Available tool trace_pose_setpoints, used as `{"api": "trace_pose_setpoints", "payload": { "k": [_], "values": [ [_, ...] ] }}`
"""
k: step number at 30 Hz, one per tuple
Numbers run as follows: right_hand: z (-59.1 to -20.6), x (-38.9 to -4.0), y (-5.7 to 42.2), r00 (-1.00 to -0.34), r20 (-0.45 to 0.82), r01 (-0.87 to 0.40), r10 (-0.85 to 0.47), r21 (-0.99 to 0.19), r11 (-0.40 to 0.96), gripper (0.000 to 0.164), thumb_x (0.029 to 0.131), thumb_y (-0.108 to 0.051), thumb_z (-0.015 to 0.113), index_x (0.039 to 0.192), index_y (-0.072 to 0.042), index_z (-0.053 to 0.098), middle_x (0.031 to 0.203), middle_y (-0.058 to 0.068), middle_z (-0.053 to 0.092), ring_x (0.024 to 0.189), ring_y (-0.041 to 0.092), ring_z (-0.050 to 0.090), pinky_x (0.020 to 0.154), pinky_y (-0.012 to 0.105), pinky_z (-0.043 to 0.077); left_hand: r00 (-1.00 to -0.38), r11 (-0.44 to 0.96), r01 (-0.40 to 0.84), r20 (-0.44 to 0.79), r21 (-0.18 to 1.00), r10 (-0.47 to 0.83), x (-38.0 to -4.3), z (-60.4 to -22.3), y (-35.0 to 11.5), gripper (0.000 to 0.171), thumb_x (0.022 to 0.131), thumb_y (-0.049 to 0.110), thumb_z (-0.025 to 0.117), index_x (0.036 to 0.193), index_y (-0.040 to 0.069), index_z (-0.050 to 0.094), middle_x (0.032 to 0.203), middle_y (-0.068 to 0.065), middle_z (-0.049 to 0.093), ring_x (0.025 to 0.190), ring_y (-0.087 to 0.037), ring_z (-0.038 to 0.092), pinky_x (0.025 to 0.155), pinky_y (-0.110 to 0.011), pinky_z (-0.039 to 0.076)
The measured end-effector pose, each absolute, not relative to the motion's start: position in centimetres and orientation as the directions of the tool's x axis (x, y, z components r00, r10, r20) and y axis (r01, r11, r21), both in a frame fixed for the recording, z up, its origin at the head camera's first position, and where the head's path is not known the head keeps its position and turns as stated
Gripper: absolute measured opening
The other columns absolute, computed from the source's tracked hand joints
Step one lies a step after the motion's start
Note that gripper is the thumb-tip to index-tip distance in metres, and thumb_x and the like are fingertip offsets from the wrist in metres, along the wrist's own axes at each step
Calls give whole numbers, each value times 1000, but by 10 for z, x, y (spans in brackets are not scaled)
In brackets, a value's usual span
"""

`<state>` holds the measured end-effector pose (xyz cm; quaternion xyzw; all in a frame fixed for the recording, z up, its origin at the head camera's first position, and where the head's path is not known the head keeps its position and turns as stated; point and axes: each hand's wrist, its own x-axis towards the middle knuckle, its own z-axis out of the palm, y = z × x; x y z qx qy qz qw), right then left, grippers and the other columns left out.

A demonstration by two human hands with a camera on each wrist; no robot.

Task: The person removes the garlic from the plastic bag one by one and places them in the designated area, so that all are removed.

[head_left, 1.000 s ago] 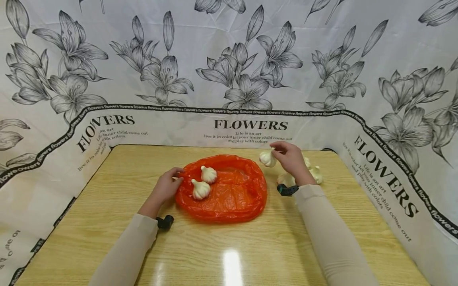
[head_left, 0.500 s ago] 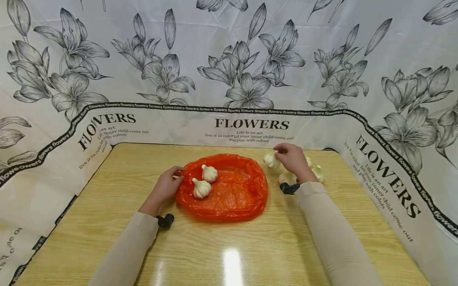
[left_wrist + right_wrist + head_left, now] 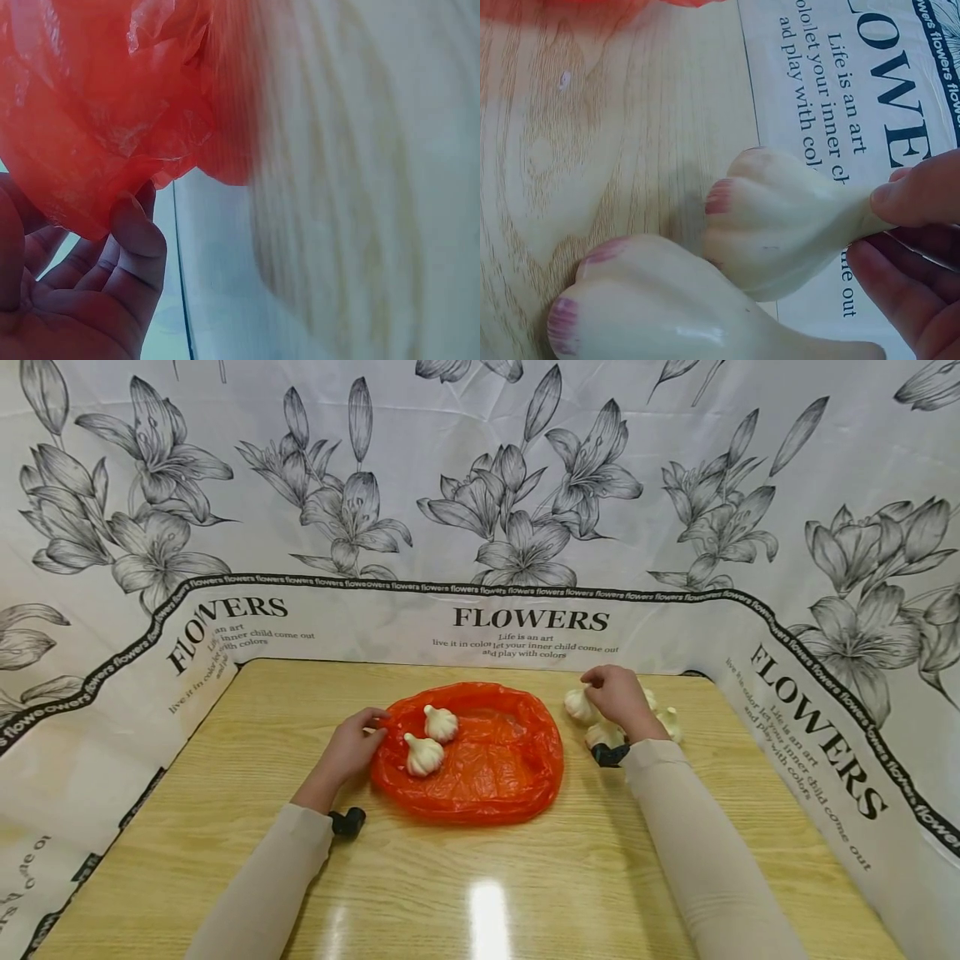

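Observation:
A red plastic bag [image 3: 480, 768] lies with its mouth spread wide, and two garlic bulbs [image 3: 424, 757] sit in its left part. At the bag's left rim, my left hand [image 3: 351, 748] pinches the plastic between thumb and fingers; the left wrist view shows the thumb [image 3: 138, 225] against the red film. My right hand [image 3: 619, 700], to the right of the bag, pinches a garlic bulb [image 3: 780, 225] by its stem. The bulb hangs close over the table, its purple-tinged root end pointing left. Right beside it lies another garlic bulb [image 3: 667, 307].
More garlic bulbs [image 3: 669, 724] lie to the right, partly hidden behind my right hand and wrist. A flower-printed white cloth [image 3: 517, 627] walls in the wooden table [image 3: 420, 885] at the back and both sides.
My right hand has moved a little to the right with the garlic bulb, away from the bag and nearer the other bulbs. The left hand keeps its place at the rim.

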<state>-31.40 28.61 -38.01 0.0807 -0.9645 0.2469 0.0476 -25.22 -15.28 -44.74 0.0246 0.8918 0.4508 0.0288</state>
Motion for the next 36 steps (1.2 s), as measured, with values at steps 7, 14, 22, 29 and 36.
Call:
{"api": "trace_pose_setpoints", "payload": {
  "k": [7,14,22,29,36],
  "values": [
    [-383,-315,288,-984,111,-176,-142,-417,892,29,92,-5,51,115,5,66,115,24,65,106,39,60,88,51,50,-997,594,21,-28,804,73,-251,-447,-153,29,100,17,52,129,14,55,127,-15,58,102,-30,59,89,-41,55],
    [-383,-315,289,-984,100,-173,-146,-373,912,31,90,-3,49,113,6,67,113,25,66,100,37,61,81,47,51,-997,588,21,-27,809,72,-251,-446,-153,29,99,17,53,128,14,56,127,-17,58,103,-32,60,89,-42,55],
    [-380,-314,289,-984,95,-175,-151,-337,925,35,89,0,43,115,6,66,117,25,65,103,38,62,80,46,50,-997,588,30,-17,809,75,-251,-449,-154,29,99,17,53,129,13,56,127,-16,58,104,-31,60,88,-41,55],
    [-380,-314,288,-982,99,-182,-158,-325,928,36,89,0,43,116,6,66,118,25,65,102,38,62,76,43,48,-997,588,24,-24,809,73,-251,-450,-154,30,99,17,53,129,14,55,127,-16,58,104,-31,60,89,-41,55],
    [-382,-317,288,-985,88,-172,-151,-338,925,34,90,-2,45,116,5,66,119,24,65,108,39,60,87,50,50,-997,595,21,-26,804,71,-251,-449,-153,30,100,18,53,129,14,55,127,-16,58,104,-30,60,90,-41,55]
  ]
}}
